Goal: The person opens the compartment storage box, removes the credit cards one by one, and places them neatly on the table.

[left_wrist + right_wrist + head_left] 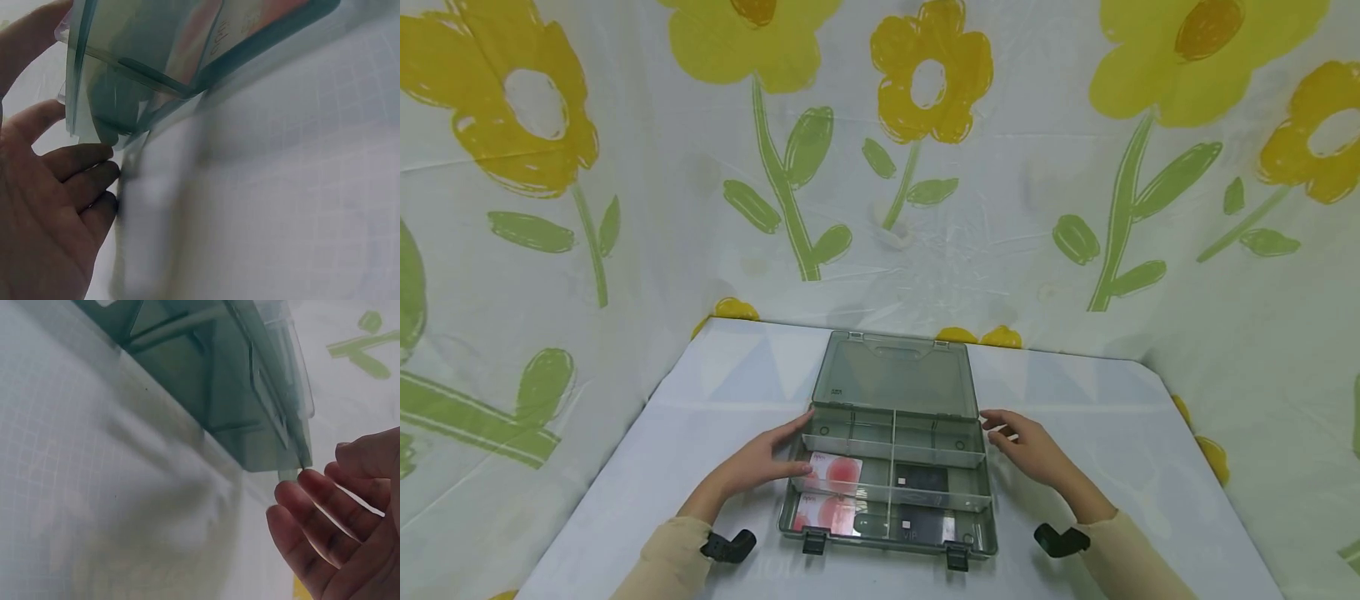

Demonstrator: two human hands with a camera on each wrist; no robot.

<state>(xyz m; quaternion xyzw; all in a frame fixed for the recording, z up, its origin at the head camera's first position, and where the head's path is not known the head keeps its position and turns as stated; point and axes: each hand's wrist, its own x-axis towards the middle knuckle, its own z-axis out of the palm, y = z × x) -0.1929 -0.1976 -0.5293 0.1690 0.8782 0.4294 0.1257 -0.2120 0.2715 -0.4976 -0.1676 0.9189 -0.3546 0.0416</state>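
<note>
A translucent grey-green compartment box [940, 454] lies on the table with its lid [898, 375] swung back, away from me. Two red-and-white cards [842, 469] are in the left front compartments, and two black cards [925, 479] lie in the right ones. My left hand [756, 458] is at the box's left side, thumb at the rim and index finger near the hinge corner. In the left wrist view, the fingers of that hand meet the box wall. My right hand [1030, 448] hovers by the right rear corner, fingers loosely bent; whether the fingertips touch is unclear.
The box stands on a white table [700, 425] with a pale pattern. Two black latches [814, 540] hang at its front edge. White cloth with yellow flowers [928, 83] encloses the table at the back and sides. Both wrists wear black devices [730, 547].
</note>
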